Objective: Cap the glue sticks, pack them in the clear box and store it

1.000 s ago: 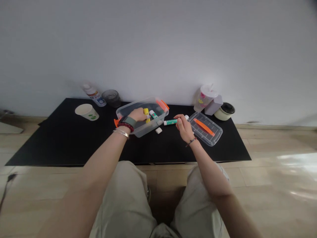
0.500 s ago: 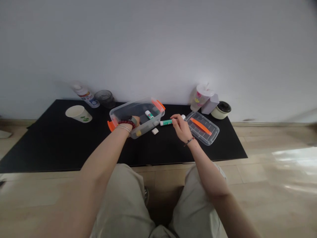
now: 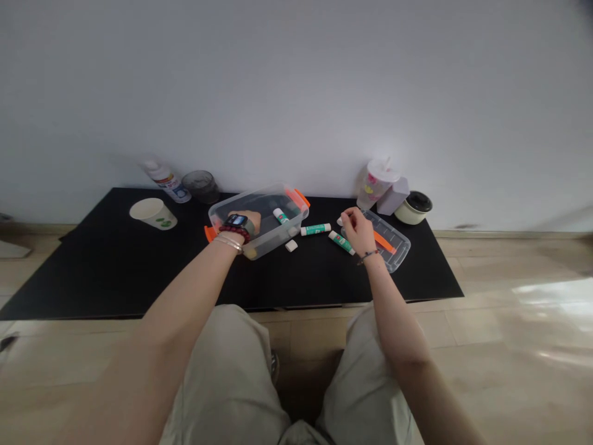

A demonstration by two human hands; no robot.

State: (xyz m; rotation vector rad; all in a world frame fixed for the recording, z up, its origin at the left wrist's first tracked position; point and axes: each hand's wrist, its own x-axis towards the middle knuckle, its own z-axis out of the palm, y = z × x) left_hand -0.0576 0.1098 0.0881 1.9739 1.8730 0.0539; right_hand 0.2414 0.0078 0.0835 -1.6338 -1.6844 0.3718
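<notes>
My left hand (image 3: 252, 219), with a watch on the wrist, reaches inside a clear plastic box (image 3: 273, 237) with orange latches. Its fingers are hidden behind the hand. A glue stick (image 3: 280, 216) lies in the box near it. Over the near left corner of the clear lid (image 3: 393, 238), my right hand (image 3: 359, 230) has its fingers closed on a small white block (image 3: 341, 220), mostly covered by the fingertips. Two green-and-white glue sticks lie on the table: one glue stick (image 3: 315, 229) beside the box, another glue stick (image 3: 341, 242) just below my right hand. A white eraser-like block (image 3: 291, 245) rests before the box.
On the black table (image 3: 139, 272), a paper cup (image 3: 154, 214), a spray bottle (image 3: 170, 184) and a dark glass (image 3: 202, 186) stand to the left. At the right are a lidded straw cup (image 3: 373, 184), a pale box (image 3: 393, 195) and a black-topped jar (image 3: 414, 207). The wall rises behind.
My right hand has moved right, off the glue sticks to the small white block by the lid, uncovering the second glue stick. My left hand stays in the box, slightly raised and shifted.
</notes>
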